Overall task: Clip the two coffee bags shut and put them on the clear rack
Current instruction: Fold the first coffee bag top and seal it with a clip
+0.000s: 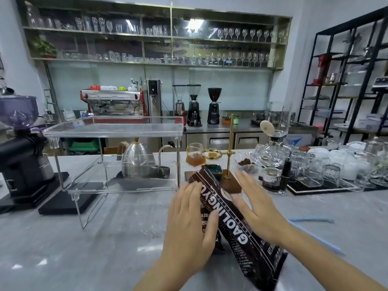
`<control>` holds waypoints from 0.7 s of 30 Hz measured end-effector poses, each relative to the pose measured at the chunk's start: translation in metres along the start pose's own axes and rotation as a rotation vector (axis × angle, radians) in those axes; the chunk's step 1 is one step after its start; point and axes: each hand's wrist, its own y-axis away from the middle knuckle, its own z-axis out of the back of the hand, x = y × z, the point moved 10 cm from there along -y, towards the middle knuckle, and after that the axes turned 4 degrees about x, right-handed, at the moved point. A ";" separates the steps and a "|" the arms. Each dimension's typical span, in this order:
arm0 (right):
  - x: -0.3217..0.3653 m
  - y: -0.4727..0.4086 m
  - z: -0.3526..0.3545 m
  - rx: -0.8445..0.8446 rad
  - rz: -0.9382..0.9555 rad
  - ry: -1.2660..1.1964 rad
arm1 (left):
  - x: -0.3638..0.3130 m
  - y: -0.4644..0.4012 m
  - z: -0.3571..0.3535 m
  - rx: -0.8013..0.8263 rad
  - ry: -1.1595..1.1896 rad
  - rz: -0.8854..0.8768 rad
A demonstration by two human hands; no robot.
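Two dark brown coffee bags lie together at the middle of the grey counter. The front coffee bag (237,234), with white lettering, slants from the far left to the near right. The second coffee bag (206,220) peeks out beside it under my left hand (189,223), which lies flat against the bags' left side. My right hand (256,206) presses its palm against their right side, fingers straight. The clear rack (113,131) stands to the left, its top shelf bare. One blue clip (310,219) and another blue clip (321,241) lie on the counter to the right.
A steel kettle (136,160) sits behind the rack and a black scale (63,200) at its foot. A black grinder (21,156) stands far left. A brass drip stand (228,148) is just beyond the bags. Several glasses on a tray (327,175) crowd the right.
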 end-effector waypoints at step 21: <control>-0.066 0.062 -0.014 -0.312 -0.356 -0.760 | -0.016 -0.015 -0.072 0.316 0.551 0.145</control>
